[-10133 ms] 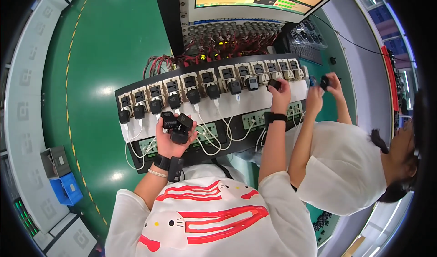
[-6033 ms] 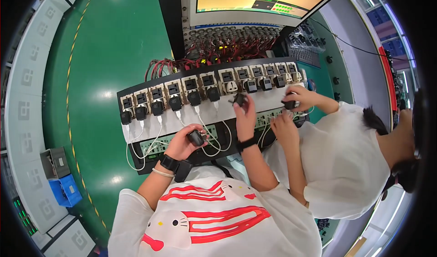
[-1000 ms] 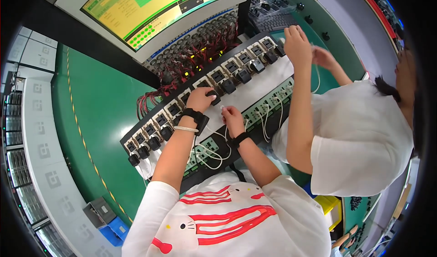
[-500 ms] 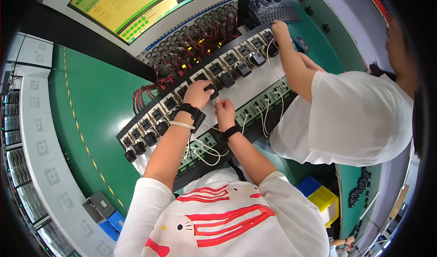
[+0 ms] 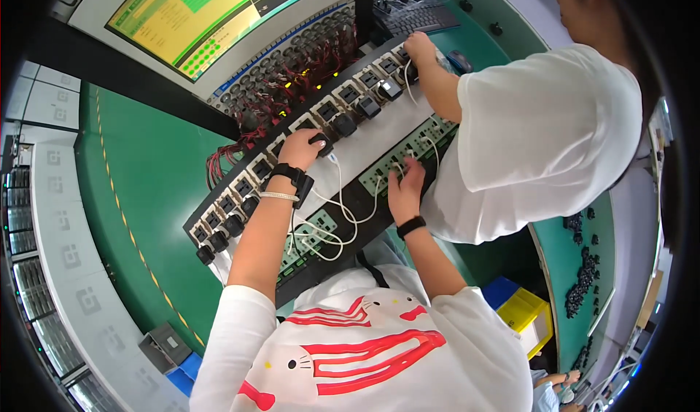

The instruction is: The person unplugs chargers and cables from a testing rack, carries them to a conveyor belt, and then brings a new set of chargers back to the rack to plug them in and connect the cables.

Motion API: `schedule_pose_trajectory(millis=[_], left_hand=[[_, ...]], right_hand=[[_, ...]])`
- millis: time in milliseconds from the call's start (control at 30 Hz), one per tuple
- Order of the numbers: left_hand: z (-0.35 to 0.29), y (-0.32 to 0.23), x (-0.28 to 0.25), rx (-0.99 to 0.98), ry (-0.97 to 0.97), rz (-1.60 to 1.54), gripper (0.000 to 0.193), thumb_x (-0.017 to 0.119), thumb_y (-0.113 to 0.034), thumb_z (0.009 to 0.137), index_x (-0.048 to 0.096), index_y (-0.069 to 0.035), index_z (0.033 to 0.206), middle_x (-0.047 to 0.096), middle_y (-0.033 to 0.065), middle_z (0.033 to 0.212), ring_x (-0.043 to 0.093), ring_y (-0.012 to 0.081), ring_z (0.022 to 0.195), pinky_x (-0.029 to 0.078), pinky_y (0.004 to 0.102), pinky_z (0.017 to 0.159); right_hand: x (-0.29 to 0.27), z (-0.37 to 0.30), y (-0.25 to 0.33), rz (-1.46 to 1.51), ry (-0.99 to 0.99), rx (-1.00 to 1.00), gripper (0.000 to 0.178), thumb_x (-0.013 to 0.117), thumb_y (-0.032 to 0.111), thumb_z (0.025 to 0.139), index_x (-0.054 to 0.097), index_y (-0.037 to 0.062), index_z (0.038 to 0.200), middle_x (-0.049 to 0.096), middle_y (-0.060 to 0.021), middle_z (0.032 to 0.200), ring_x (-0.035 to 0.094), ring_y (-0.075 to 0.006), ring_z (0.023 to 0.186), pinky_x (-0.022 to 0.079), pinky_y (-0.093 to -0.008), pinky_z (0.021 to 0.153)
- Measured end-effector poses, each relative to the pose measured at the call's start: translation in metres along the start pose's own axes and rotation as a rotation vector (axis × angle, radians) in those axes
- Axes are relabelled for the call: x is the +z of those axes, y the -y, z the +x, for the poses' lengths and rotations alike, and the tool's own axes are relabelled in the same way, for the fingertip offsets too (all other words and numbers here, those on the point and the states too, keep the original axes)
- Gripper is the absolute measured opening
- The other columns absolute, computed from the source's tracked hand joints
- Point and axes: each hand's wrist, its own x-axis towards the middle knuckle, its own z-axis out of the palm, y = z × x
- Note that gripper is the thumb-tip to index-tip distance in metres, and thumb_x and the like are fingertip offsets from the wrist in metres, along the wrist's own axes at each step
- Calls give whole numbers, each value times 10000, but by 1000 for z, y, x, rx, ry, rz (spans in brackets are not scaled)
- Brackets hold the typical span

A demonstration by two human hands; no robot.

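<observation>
My left hand (image 5: 300, 149) is closed on a black power adapter (image 5: 321, 144) at the row of sockets (image 5: 262, 168). A white cable (image 5: 337, 182) is plugged into that adapter and loops down toward the green circuit board strip (image 5: 310, 233). Over the right part of the strip, my right hand (image 5: 407, 193) has its fingers apart, close to a white cable plug (image 5: 398, 167); no grip on it shows. Other black adapters (image 5: 343, 125) sit in sockets on both sides of my left hand.
On my right a person in a white shirt (image 5: 539, 127) works at the far end of the sockets. A lit screen (image 5: 219, 18) and red wiring (image 5: 292, 91) stand behind the row. A keyboard (image 5: 419, 20) lies at the back; a yellow bin (image 5: 526, 317) is at lower right.
My right hand has moved from beside the adapter rightward to the board strip, and its fingers have spread. The cable now shows in the adapter. My left hand still holds the adapter.
</observation>
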Motion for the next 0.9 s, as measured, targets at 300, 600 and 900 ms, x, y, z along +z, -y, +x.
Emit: schedule_pose_trajectory(millis=[300,600,900], left_hand=[[3,-12,-6,-44,79,146,366,629,-237,816,622,-82,1147,602,160,1156,564,334,1064,445,398,909],[40,-48,15,-32,56,205,443,590,-293,847,561,-93,1241,586,154,1198,548,340,1094,438,412,935],[48,-55,24,-116,91,111,436,636,-297,821,588,-141,1225,602,145,1172,561,312,1088,441,396,932]], right_hand=[[-80,-23,61,913,841,455,377,518,-30,788,453,16,1157,560,-139,978,597,-232,849,496,-330,773],[-115,55,150,-134,344,-503,132,582,139,865,561,17,817,516,-83,767,485,-191,695,390,-294,643],[28,69,9,312,438,222,350,491,295,911,568,9,725,481,-116,582,483,-246,548,377,-367,560]])
